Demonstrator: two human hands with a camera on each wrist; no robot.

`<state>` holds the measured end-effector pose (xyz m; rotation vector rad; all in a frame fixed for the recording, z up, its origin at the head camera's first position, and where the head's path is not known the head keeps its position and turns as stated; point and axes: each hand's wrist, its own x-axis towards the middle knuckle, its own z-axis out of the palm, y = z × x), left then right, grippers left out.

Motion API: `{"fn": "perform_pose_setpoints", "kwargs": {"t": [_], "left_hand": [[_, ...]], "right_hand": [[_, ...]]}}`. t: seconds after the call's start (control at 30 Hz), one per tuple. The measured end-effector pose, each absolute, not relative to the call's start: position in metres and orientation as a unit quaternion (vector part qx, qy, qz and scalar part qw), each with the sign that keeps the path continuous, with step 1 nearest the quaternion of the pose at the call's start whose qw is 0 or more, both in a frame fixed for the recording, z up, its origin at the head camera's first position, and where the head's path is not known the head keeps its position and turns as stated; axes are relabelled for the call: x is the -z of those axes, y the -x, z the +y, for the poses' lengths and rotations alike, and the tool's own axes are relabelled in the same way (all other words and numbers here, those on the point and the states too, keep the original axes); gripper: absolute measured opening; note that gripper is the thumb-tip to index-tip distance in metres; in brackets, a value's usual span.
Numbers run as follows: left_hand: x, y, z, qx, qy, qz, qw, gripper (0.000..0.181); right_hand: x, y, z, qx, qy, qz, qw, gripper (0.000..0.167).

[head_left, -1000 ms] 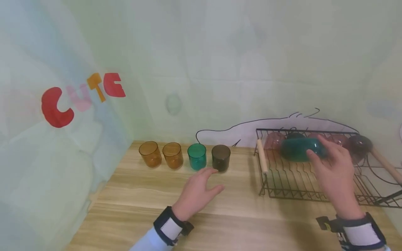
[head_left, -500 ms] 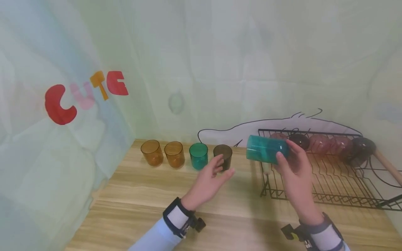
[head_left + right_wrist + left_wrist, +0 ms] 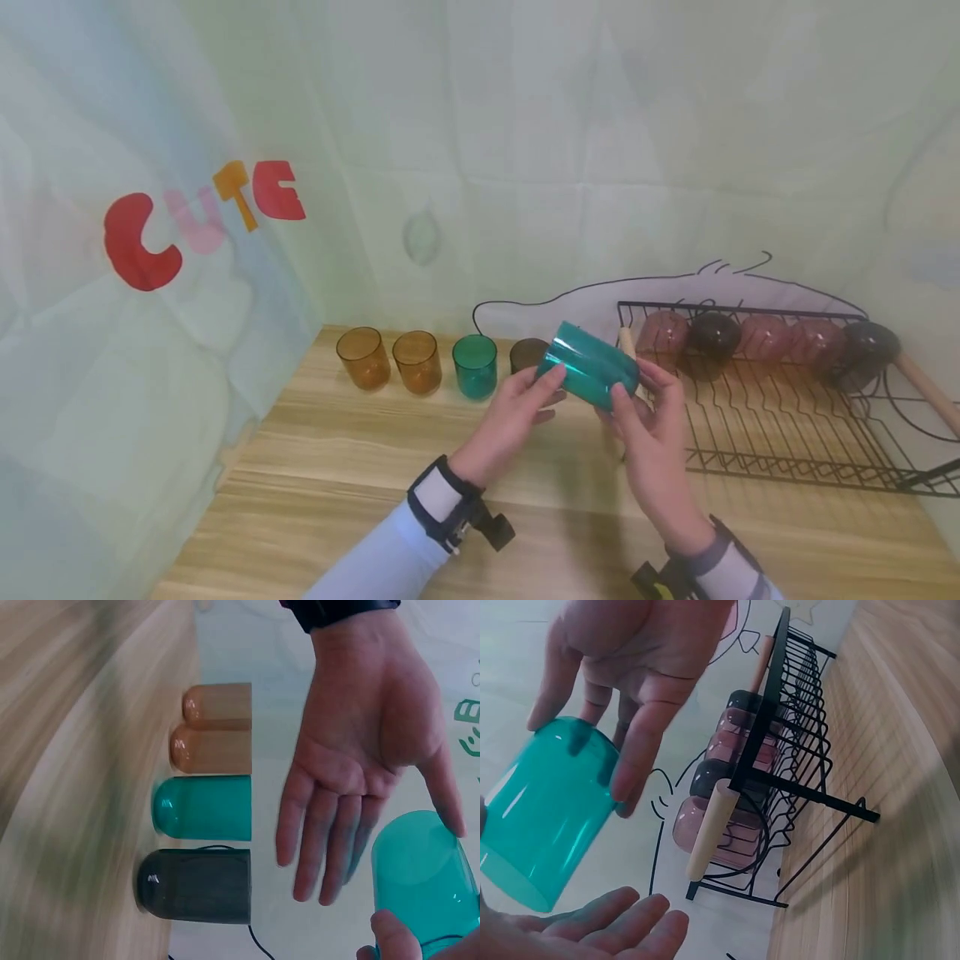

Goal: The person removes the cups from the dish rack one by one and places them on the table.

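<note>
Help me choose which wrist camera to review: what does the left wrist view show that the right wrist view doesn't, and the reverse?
Only the left wrist view: the wire rack, pink glasses, dark glasses and wooden handles.
Only the right wrist view: two amber glasses, a green glass and a grey glass in a row.
Both: the teal glass held by the right hand, the left hand, and the wooden table.

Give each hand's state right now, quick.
Left hand: open, thumb apparently touching the raised green cup.
Right hand: closed, holding that cup near its base.
</note>
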<state>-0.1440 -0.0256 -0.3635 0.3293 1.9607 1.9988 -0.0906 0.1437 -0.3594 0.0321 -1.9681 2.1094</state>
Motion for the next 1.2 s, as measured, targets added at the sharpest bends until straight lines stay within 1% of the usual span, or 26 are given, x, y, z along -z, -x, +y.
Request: {"fn": "perform_pose_setpoints", "kwargs": {"t": [0.07,0.2,0.57,0.7,0.87,0.97,1.03,1.2], "left_hand": [[0.361,0.144,-0.027,-0.714,-0.111,0.672,0.162,0.056],[0.358,0.143,-0.028,-0.728,-0.097,0.659,0.162,0.057],[0.359,0.143,-0.029,-0.764,-0.079,0.624,0.146,0.059],[0.359,0.143,-0.031,-0.781,-0.083,0.603,0.141,0.058],[0.358,0.143,-0.039,-0.79,-0.094,0.592,0.127,0.057],[0.356,0.145,-0.046,-0.778,-0.097,0.612,0.106,0.057],[0.356,0.147,-0.053,-0.76,-0.096,0.638,0.082,0.056],[0.355,0.155,-0.077,-0.702,-0.069,0.709,-0.001,0.059]], "right_hand": [[0.362,0.09,0.141,-0.729,-0.014,-0.674,0.117,0.053],[0.367,0.09,0.139,-0.727,-0.019,-0.679,0.097,0.055],[0.379,0.093,0.142,-0.657,-0.047,-0.749,0.078,0.055],[0.38,0.095,0.146,-0.643,-0.053,-0.759,0.081,0.055],[0.381,0.098,0.153,-0.608,-0.072,-0.787,0.072,0.055],[0.379,0.101,0.162,-0.577,-0.075,-0.81,0.073,0.053],[0.377,0.103,0.17,-0.556,-0.076,-0.824,0.081,0.051],[0.372,0.107,0.191,-0.507,-0.075,-0.853,0.101,0.053]]}}
